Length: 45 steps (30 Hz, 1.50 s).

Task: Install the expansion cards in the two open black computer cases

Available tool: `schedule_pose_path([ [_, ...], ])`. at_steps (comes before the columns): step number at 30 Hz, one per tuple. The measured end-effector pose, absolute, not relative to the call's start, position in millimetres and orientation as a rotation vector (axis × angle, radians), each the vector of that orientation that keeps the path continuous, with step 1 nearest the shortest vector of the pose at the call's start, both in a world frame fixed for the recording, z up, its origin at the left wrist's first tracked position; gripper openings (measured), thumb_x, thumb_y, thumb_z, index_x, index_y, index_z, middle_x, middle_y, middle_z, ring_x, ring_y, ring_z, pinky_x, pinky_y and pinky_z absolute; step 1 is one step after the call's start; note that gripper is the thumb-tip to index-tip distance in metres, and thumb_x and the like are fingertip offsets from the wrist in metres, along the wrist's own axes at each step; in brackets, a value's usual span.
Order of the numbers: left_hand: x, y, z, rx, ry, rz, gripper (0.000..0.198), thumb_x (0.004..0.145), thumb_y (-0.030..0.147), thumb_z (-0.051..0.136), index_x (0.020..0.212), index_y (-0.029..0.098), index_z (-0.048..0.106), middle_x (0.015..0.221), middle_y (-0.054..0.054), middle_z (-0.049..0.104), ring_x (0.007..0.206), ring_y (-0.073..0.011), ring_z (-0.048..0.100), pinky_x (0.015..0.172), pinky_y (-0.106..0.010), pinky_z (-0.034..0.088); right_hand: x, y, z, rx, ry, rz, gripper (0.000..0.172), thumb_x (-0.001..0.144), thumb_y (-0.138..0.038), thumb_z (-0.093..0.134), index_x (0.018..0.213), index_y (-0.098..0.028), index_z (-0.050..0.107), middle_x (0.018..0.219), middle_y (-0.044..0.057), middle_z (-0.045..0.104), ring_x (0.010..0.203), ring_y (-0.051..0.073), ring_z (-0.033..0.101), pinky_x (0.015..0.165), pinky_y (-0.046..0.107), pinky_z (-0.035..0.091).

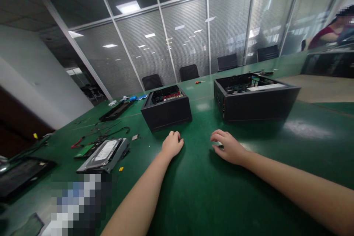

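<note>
My left hand (172,144) rests on the green table (199,191) with its fingers curled under, just in front of an open black computer case (166,108). I cannot see anything in that hand. My right hand (228,147) lies on the table to the right, fingers bent and loosely apart, with a small pale thing partly under its fingertips. A second, larger open black case (253,97) stands behind the right hand. A hard drive in a metal bracket (105,155) lies to the left of my left arm.
Loose cables and a small green board (88,149) lie at the left, with a black panel (114,110) farther back. A red-handled screwdriver (199,82) is behind the cases. Black chairs line the glass wall. Another person (329,31) sits at the far right.
</note>
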State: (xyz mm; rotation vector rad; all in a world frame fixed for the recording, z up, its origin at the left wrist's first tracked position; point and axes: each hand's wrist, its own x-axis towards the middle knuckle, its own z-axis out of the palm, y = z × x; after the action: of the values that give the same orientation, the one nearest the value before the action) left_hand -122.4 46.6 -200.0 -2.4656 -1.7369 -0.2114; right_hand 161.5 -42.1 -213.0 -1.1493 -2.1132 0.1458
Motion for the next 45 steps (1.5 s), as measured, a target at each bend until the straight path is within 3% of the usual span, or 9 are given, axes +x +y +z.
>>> schedule_pose_path([
  [3, -112, 58, -182, -2.45, -1.579, 0.006, 0.031, 0.091, 0.04, 0.039, 0.094, 0.018, 0.061, 0.097, -0.01, 0.064, 0.08, -0.0225, 0.065, 0.065, -0.032, 0.045, 164, -41, -213, -1.12, -2.116, 0.236, 0.015, 0.085, -0.018, 0.053, 0.1, -0.022, 0.054, 0.108, 0.005, 0.056, 0.092, 0.016, 0.055, 0.084, 0.034, 0.044],
  [5, -106, 67, -159, -2.477, -1.444, 0.045, 0.028, 0.09, 0.032, 0.041, 0.092, 0.016, 0.063, 0.097, -0.014, 0.065, 0.091, -0.0279, 0.064, 0.074, -0.038, 0.047, 165, -39, -212, -1.105, -2.115, 0.269, 0.016, 0.086, -0.018, 0.053, 0.101, -0.023, 0.054, 0.109, 0.005, 0.055, 0.091, 0.015, 0.055, 0.083, 0.033, 0.045],
  [9, -107, 90, -98, -2.436, -1.007, -0.047, 0.034, 0.091, 0.03, 0.038, 0.113, 0.017, 0.059, 0.119, -0.017, 0.06, 0.117, -0.0323, 0.053, 0.096, -0.047, 0.039, 165, -34, -211, -1.116, -2.067, 0.329, 0.015, 0.086, -0.018, 0.052, 0.101, -0.022, 0.054, 0.107, 0.004, 0.054, 0.089, 0.014, 0.056, 0.082, 0.032, 0.046],
  [12, -122, 119, -67, -2.127, -1.14, -0.317, 0.054, 0.093, 0.051, 0.031, 0.13, 0.016, 0.05, 0.134, -0.019, 0.054, 0.122, -0.0345, 0.05, 0.098, -0.049, 0.038, 163, -32, -212, -1.12, -2.09, 0.366, 0.016, 0.086, -0.02, 0.052, 0.102, -0.023, 0.054, 0.107, 0.003, 0.053, 0.088, 0.014, 0.056, 0.082, 0.032, 0.046],
  [15, -142, 151, -60, -2.028, -1.632, -0.282, 0.077, 0.088, 0.071, 0.016, 0.115, 0.013, 0.059, 0.114, -0.02, 0.065, 0.109, -0.0336, 0.06, 0.093, -0.045, 0.044, 163, -33, -213, -1.144, -2.111, 0.39, 0.017, 0.087, -0.021, 0.052, 0.103, -0.023, 0.054, 0.108, 0.003, 0.053, 0.087, 0.014, 0.056, 0.081, 0.032, 0.046],
  [20, -160, 172, -64, -2.07, -1.687, -0.208, 0.087, 0.083, 0.078, 0.006, 0.105, 0.015, 0.062, 0.101, -0.017, 0.071, 0.098, -0.0323, 0.067, 0.083, -0.04, 0.049, 164, -30, -215, -1.135, -2.037, 0.451, 0.018, 0.087, -0.02, 0.052, 0.104, -0.023, 0.054, 0.109, 0.004, 0.053, 0.084, 0.012, 0.055, 0.08, 0.032, 0.047],
  [29, -166, 127, -55, -2.047, -1.561, -0.094, 0.079, 0.084, 0.077, 0.012, 0.096, 0.016, 0.061, 0.091, -0.015, 0.072, 0.085, -0.0327, 0.069, 0.068, -0.038, 0.049, 169, -12, -217, -1.104, -1.793, 0.529, 0.014, 0.085, -0.023, 0.056, 0.099, -0.021, 0.058, 0.1, 0.003, 0.055, 0.08, 0.012, 0.056, 0.077, 0.03, 0.047],
  [36, -155, 45, -46, -2.129, -1.486, 0.021, 0.062, 0.086, 0.073, 0.025, 0.092, 0.019, 0.055, 0.087, -0.01, 0.07, 0.082, -0.0285, 0.068, 0.062, -0.033, 0.044, 182, 4, -224, -1.211, -1.465, 0.599, 0.019, 0.086, -0.037, 0.057, 0.093, -0.02, 0.061, 0.084, 0.002, 0.061, 0.075, 0.015, 0.056, 0.072, 0.031, 0.045],
  [45, -124, -118, -28, -2.419, -1.52, 0.075, 0.047, 0.08, 0.068, 0.047, 0.092, 0.023, 0.056, 0.092, -0.009, 0.069, 0.085, -0.0272, 0.065, 0.073, -0.04, 0.05, 195, 9, -220, -1.139, -1.278, 0.727, 0.038, 0.086, -0.056, 0.054, 0.092, -0.019, 0.059, 0.087, 0.003, 0.063, 0.076, 0.017, 0.061, 0.069, 0.029, 0.047],
])
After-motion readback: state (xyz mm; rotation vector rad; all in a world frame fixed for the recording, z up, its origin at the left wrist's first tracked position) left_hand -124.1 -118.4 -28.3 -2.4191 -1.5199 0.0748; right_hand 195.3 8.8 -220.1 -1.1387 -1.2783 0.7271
